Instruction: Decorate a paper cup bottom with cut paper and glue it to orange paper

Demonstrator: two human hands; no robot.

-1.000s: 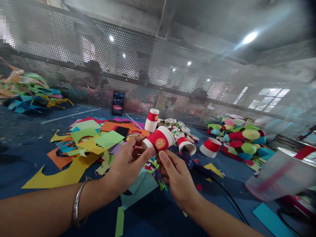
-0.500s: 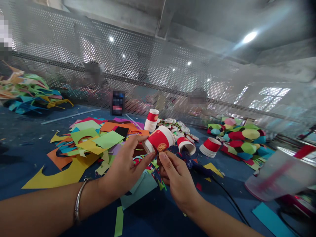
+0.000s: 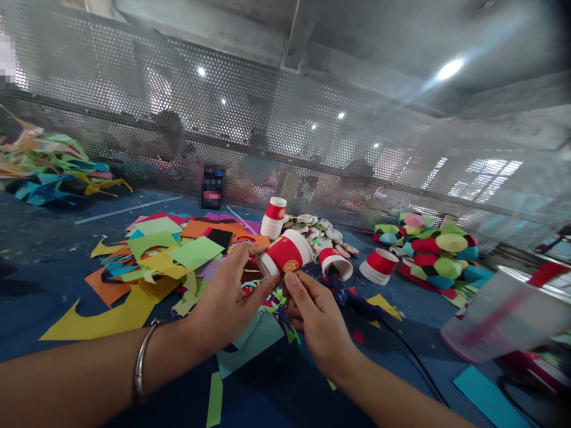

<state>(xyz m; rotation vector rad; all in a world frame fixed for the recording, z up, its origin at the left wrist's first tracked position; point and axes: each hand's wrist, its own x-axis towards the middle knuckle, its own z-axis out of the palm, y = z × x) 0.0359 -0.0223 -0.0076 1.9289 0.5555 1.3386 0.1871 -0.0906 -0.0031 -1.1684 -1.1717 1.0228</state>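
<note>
A red and white paper cup [image 3: 288, 249] with a round gold print lies tilted on its side between my hands, above the table. My left hand [image 3: 227, 297] is closed round its left end, thumb below and fingers above. The fingers of my right hand [image 3: 314, 324] are pinched together against the cup's lower side near the print; their tips partly hide what they grip. Just beyond stands a short stack of similar cups [image 3: 273, 217]. To the right, a tipped cup [image 3: 332, 257] has the dark nozzle end of a corded tool [image 3: 357, 300] in its mouth.
Coloured paper sheets and offcuts [image 3: 156, 246] are heaped at left. Behind the cups lies a pile of small round pieces [image 3: 323, 229]. Another cup stack [image 3: 379, 266], colourful paper shapes [image 3: 439, 249] and a translucent tumbler [image 3: 504, 312] are at right. A perforated metal screen [image 3: 250, 101] stands behind.
The paper cup has shifted very slightly to the left in my hands. Both hands keep nearly the same position and grip.
</note>
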